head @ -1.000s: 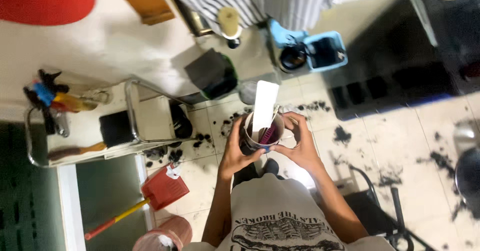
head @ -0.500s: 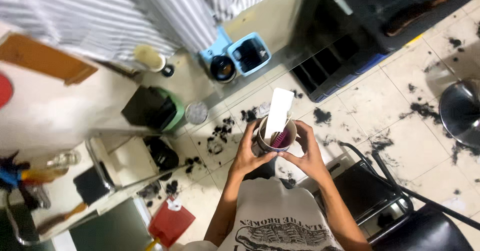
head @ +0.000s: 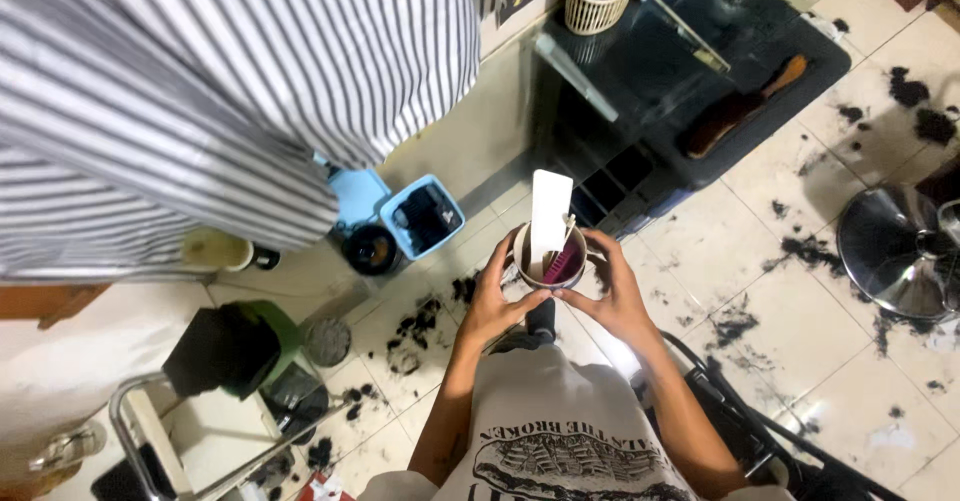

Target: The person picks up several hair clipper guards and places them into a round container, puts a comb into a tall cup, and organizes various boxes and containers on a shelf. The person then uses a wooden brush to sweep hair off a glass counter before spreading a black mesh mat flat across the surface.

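Pale floor tiles strewn with dark hair clippings lie below. Left hand and right hand together clasp a small round bowl at chest height, holding a white flat card and pink comb. Beyond hangs a striped cape.

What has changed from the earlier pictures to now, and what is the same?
The camera view swung: the striped cape now fills the upper left, and the black shelf came into view. Nothing was taken or let go. The left hand and right hand still hold the cup with the white card inside.
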